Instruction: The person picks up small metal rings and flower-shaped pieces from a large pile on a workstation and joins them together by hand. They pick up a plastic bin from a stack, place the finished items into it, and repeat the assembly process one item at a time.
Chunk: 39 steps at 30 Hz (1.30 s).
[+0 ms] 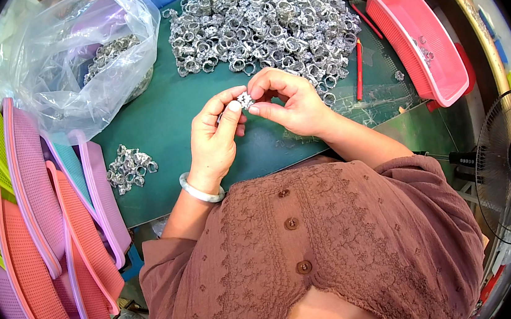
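Above the green table mat, my left hand (216,126) pinches a silver ring (245,101) with a flower-like, stone-studded top between thumb and fingers. From the other side my right hand (290,106) has its thumb and forefinger closed against the same ring. The ring's band is mostly hidden by my fingers. Just beyond my hands lies a large heap of silver rings (259,19). A smaller pile of rings (130,168) rests to the left of my left wrist, which wears a pale bangle (201,189).
A clear plastic bag (53,75) with more rings stands far left, beside stacked coloured baskets (34,183). At right are a pink basket (408,37) holding a few rings, red-handled pliers (365,18), a red pencil-like tool (359,70) and a fan (505,164).
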Motion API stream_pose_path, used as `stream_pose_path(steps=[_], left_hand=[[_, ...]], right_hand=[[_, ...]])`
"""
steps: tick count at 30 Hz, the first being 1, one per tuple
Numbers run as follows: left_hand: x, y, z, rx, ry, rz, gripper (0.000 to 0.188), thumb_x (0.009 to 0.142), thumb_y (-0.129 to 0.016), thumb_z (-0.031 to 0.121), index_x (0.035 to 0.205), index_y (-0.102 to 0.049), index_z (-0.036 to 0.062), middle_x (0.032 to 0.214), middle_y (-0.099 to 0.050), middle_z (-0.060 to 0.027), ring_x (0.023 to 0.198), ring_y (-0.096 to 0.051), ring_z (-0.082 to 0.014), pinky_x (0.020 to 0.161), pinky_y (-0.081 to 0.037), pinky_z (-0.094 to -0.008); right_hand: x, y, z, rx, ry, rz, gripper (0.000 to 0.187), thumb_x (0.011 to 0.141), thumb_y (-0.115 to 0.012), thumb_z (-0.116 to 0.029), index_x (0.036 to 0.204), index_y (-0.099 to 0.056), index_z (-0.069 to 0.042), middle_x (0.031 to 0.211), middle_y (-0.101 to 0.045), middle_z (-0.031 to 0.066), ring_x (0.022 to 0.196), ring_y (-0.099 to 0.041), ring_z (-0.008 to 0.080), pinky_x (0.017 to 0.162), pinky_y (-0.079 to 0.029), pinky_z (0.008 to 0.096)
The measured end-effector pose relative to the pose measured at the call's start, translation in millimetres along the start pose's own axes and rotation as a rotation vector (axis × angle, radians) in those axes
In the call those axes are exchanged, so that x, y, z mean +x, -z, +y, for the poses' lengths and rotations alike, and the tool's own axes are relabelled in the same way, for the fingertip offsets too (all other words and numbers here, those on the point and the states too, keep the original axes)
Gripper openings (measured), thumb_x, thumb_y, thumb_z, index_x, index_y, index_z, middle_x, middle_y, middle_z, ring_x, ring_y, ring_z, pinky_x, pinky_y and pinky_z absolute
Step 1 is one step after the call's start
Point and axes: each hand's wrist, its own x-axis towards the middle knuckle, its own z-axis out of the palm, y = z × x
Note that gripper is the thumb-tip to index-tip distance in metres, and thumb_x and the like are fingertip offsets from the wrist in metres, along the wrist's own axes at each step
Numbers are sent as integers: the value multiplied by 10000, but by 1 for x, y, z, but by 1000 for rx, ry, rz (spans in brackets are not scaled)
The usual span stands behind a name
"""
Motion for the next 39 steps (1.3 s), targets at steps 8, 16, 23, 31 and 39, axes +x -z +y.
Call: stream_pose_path(steps=[8,16,23,31,39], left_hand=[[0,1,0,-9,14,-18,220,891,-472,122,1064,-564,23,848,-566,4,687,-490,-47,580,-413,-172],[0,3,-3,16,-10,-28,243,893,-459,109,1095,-555,13,895,-580,-13,711,-503,-57,587,-418,-178],[0,3,-4,20,-37,-43,248,889,-469,110,1101,-552,12,896,-576,-12,717,-500,-57,590,-414,-176],[-1,1,-1,-9,5,-30,245,876,-505,124,1100,-549,35,887,-550,0,696,-485,-45,582,-407,-170],[-1,1,-2,-17,-4,-8,215,882,-482,110,1076,-510,22,867,-559,-7,711,-502,-55,590,-410,-179]], right_hand=[[-1,-2,-1,67,-107,13,249,736,-641,-41,956,-528,-22,822,-550,9,699,-507,62,604,-423,199],[-2,0,1,85,-124,-9,245,740,-640,-48,964,-546,-19,822,-560,4,697,-510,59,610,-422,199],[-2,0,2,79,-112,-8,228,732,-649,-46,938,-552,-30,832,-562,0,695,-512,57,611,-423,200],[-3,0,2,66,-90,0,217,723,-656,-44,917,-560,-40,832,-559,-5,692,-514,57,611,-424,201],[-2,-1,0,69,-94,0,205,723,-654,-42,907,-563,-36,819,-552,-7,692,-514,56,615,-423,199]])
